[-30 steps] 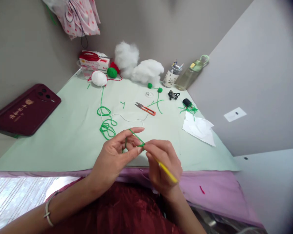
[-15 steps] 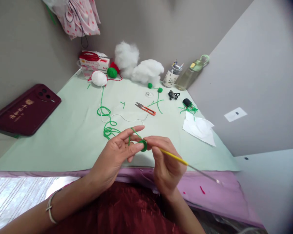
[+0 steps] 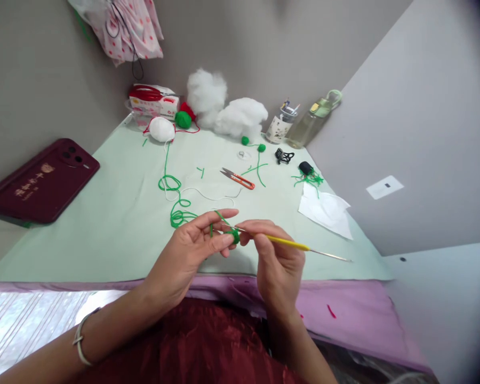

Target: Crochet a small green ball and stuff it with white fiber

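My left hand (image 3: pixel 192 248) pinches a small green crocheted piece (image 3: pixel 234 236) between thumb and fingers, with green yarn (image 3: pixel 178 212) looped over the forefinger and trailing back across the table. My right hand (image 3: pixel 274 256) grips a yellow-handled crochet hook (image 3: pixel 292 244), its tip at the green piece and its metal end pointing right. Both hands hover over the near edge of the pale green table (image 3: pixel 116 213).
Orange snips (image 3: pixel 238 178) lie mid-table. At the back are white stuffing (image 3: pixel 228 109), a white yarn ball (image 3: pixel 162 129), a green ball (image 3: pixel 183 119), a pen cup (image 3: pixel 280 127) and a bottle (image 3: pixel 314 120). A maroon phone (image 3: pixel 40 181) lies left, white paper (image 3: pixel 326 210) right.
The crochet hook has swung from pointing down toward me to lying nearly level, pointing right. The yarn loop at my fingers is now drawn up into a small green piece.
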`<state>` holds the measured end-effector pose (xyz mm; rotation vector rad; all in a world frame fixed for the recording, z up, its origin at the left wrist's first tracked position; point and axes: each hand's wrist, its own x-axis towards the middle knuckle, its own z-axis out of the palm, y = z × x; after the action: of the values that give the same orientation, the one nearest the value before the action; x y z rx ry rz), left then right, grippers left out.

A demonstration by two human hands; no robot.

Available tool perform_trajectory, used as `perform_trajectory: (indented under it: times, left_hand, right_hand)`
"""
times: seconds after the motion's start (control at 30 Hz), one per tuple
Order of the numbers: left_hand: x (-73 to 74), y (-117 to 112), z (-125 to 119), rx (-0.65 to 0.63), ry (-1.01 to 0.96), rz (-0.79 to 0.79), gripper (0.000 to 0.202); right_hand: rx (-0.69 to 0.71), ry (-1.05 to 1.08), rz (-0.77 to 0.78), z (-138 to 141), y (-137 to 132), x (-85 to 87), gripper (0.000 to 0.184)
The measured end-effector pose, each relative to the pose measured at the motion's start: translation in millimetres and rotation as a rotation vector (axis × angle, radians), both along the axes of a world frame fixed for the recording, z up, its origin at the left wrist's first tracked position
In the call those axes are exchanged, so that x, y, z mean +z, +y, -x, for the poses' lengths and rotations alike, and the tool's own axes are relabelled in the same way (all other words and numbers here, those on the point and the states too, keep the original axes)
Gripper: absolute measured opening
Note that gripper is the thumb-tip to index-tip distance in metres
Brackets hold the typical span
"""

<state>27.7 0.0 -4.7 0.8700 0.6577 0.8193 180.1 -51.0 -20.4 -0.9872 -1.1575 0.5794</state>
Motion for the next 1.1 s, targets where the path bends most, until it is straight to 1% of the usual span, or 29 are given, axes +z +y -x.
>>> perform_trajectory:
  times: [0.17, 0.23, 0.27, 0.4, 0.5, 0.6, 0.7, 0.8, 0.87, 0.93, 1.0, 1.03, 1.07, 1.1]
  left_hand:
    - [0.4, 1, 1, -0.022, 0.007, -0.01, 0.027]
    - [0.3, 2, 2, -0.012, 0.015, -0.019, 0.025]
    - [0.1, 2, 3, -0.005, 0.022, -0.026, 0.025]
    - [0.0, 1, 5, 0.045, 0.053, -0.098, 0.029]
    - [2.5, -1, 5, 0.085, 0.109, -0.17, 0.03]
    - [5.3, -2, 4, 0.11, 0.167, -0.197, 0.031]
    - [4.8, -3, 4, 0.084, 0.141, -0.154, 0.04]
    - [2.0, -2, 5, -0.015, 0.039, 0.015, 0.047]
    - [0.8, 1, 6, -0.086, -0.044, 0.159, 0.045]
    - [0.9, 3, 7, -0.108, -0.101, 0.236, 0.043]
    - [2.3, 5, 7, -0.089, -0.102, 0.216, 0.044]
    - [3.1, 5, 7, -0.08, -0.086, 0.19, 0.046]
    - [3.7, 5, 6, -0.076, -0.065, 0.16, 0.047]
    - [4.2, 5, 6, -0.073, -0.045, 0.132, 0.048]
  right_hand:
    - [0.117, 0.199, 0.028, -6, -1, -2.0, 0.021]
    - [0.138, 0.194, 0.021, -8, -2, -0.5, 0.022]
    - [0.128, 0.165, 0.015, -8, -2, 0.6, 0.022]
    - [0.001, -0.077, -0.029, -6, -9, 5.1, 0.024]
    - [-0.066, -0.326, -0.127, -4, -13, 5.3, 0.025]
    - [-0.115, -0.604, -0.227, -3, -15, 0.6, 0.026]
    - [-0.204, -0.788, -0.269, -2, -15, -7.7, 0.032]
    - [-0.309, -0.876, -0.306, 0, -14, -13.7, 0.038]
    - [-0.295, -0.814, -0.288, -1, -13, -13.1, 0.036]
    - [-0.221, -0.567, -0.199, -2, -11, -9.3, 0.03]
    - [-0.136, -0.244, -0.11, -2, -8, -4.7, 0.024]
    - [-0.09, -0.117, -0.075, -2, -6, -3.0, 0.023]
    - [-0.047, -0.031, -0.05, -2, -4, -1.9, 0.022]
    - [-0.013, 0.011, -0.034, -1, -3, -1.3, 0.021]
